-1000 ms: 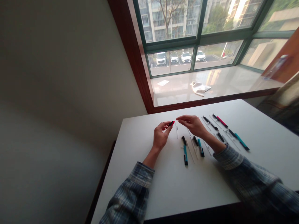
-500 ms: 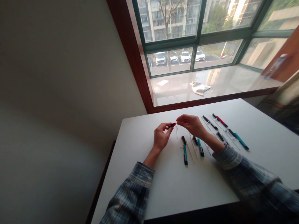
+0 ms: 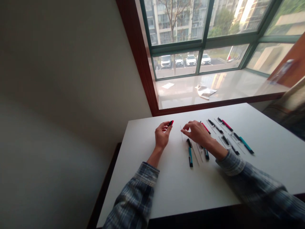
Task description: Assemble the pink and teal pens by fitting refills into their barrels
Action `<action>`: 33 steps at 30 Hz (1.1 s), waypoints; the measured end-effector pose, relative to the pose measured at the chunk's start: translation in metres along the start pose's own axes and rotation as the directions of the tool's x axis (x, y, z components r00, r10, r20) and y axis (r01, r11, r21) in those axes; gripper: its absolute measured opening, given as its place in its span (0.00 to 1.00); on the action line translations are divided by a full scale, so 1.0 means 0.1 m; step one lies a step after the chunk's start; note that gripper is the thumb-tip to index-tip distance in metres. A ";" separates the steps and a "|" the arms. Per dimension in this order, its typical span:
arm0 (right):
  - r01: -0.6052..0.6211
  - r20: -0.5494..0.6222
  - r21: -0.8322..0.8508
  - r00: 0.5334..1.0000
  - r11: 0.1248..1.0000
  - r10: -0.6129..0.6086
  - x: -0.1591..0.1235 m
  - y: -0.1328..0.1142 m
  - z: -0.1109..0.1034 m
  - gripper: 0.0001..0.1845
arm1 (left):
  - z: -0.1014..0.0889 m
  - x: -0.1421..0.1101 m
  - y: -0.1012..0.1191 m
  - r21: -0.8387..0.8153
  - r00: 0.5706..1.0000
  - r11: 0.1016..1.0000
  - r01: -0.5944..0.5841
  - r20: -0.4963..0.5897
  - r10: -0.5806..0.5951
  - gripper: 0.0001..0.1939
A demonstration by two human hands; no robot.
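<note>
My left hand (image 3: 162, 135) is closed around a short red-and-black pen part (image 3: 170, 123), held above the left of the white table (image 3: 133, 178). My right hand (image 3: 196, 132) has its thumb and forefinger pinched at a thin pale pen refill (image 3: 182, 136). Just in front of that hand lie a teal-and-black pen (image 3: 190, 156) in separate parts and more refills (image 3: 195, 154). Another teal pen barrel (image 3: 206, 154) is partly hidden by the right wrist, and a red barrel (image 3: 206, 128) shows behind the right hand.
Farther right are a black pen (image 3: 215, 126), a red-and-black pen (image 3: 226, 124) and a teal-and-black pen (image 3: 245, 144), with refills between them. A window sill (image 3: 178, 98) holding crumpled white material (image 3: 205, 91) runs behind the table. A wall (image 3: 71, 95) stands left.
My left hand has moved slightly left and up with the red-and-black part, away from my right hand. My right hand has lowered to the refill on the table.
</note>
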State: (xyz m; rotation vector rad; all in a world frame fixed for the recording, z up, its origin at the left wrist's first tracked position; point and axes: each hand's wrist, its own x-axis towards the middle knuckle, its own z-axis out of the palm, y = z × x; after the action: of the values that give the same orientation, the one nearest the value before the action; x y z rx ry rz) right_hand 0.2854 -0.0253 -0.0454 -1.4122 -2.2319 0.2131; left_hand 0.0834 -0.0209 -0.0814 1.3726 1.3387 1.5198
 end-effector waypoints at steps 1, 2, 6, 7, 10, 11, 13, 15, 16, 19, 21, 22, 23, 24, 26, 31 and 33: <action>0.008 0.044 -0.070 0.999 0.998 -0.005 -0.01 -0.06 0.02 0.13 | -0.02 0.02 -0.01 -0.010 1.000 1.000 0.008 -0.028 -0.008 0.12; 0.014 0.078 -0.135 0.997 0.991 -0.004 -0.03 -0.11 0.04 0.14 | -0.05 0.04 -0.01 -0.018 0.998 1.000 0.012 -0.053 -0.013 0.12; 0.017 0.165 -0.326 0.986 0.945 0.040 -0.03 -0.33 0.12 0.10 | -0.18 0.13 -0.05 -0.042 0.989 0.999 0.003 -0.150 -0.009 0.13; 0.015 0.188 -0.346 0.981 0.938 0.053 -0.03 -0.38 0.14 0.08 | -0.22 0.16 -0.06 -0.044 0.985 0.999 0.002 -0.173 -0.010 0.13; 0.020 0.239 -0.340 0.969 0.940 0.066 -0.04 -0.46 0.18 0.09 | -0.31 0.21 -0.10 -0.043 0.974 0.999 0.000 -0.225 -0.010 0.15; 0.011 0.233 -0.336 0.970 0.942 0.072 -0.05 -0.47 0.18 0.09 | -0.33 0.22 -0.11 -0.044 0.972 0.999 0.001 -0.236 -0.012 0.15; -0.032 0.195 -0.352 0.975 0.935 0.107 -0.07 -0.47 0.18 0.10 | -0.36 0.24 -0.13 -0.048 0.969 0.999 0.003 -0.248 -0.015 0.16; -0.101 0.162 -0.395 0.971 0.913 0.178 -0.08 -0.46 0.17 0.13 | -0.37 0.24 -0.14 -0.053 0.967 0.999 -0.001 -0.256 -0.012 0.16; -0.127 0.161 -0.413 0.964 0.902 0.210 -0.08 -0.47 0.17 0.14 | -0.37 0.24 -0.14 -0.055 0.966 0.998 -0.006 -0.259 -0.008 0.15; -0.145 0.199 -0.420 0.949 0.896 0.247 -0.08 -0.57 0.20 0.12 | -0.38 0.23 -0.15 -0.058 0.965 0.998 -0.019 -0.263 0.003 0.15; -0.128 0.218 -0.400 0.949 0.908 0.230 -0.08 -0.68 0.24 0.15 | -0.40 0.24 -0.16 -0.057 0.964 0.998 -0.023 -0.266 0.007 0.15; -0.119 0.223 -0.386 0.950 0.915 0.218 -0.08 -0.74 0.27 0.16 | -0.41 0.25 -0.16 -0.057 0.963 0.998 -0.026 -0.271 0.010 0.15; -0.111 0.228 -0.369 0.952 0.923 0.206 -0.07 -0.79 0.29 0.15 | -0.43 0.26 -0.17 -0.056 0.961 0.998 -0.030 -0.276 0.013 0.15; -0.106 0.231 -0.350 0.953 0.931 0.195 -0.06 -0.82 0.30 0.15 | -0.45 0.27 -0.17 -0.054 0.959 0.998 -0.032 -0.283 0.015 0.14; -0.102 0.230 -0.305 0.957 0.947 0.177 -0.01 -0.82 0.29 0.14 | -0.48 0.29 -0.18 -0.047 0.954 0.999 -0.027 -0.299 0.012 0.14; -0.081 0.250 -0.072 0.963 0.994 0.097 0.41 -0.48 0.02 0.11 | -0.47 0.28 -0.16 -0.047 0.963 0.999 0.002 -0.269 -0.015 0.14; -0.089 0.224 0.237 0.974 0.967 0.035 0.62 -0.33 -0.10 0.14 | -0.44 0.25 -0.14 -0.067 0.977 0.998 0.011 -0.210 -0.025 0.14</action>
State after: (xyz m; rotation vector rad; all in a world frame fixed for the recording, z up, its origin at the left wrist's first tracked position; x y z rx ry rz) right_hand 0.2413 0.0135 -0.0046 -1.3798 -2.2389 0.6728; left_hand 0.0339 -0.0044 -0.0847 1.1816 1.4105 1.7194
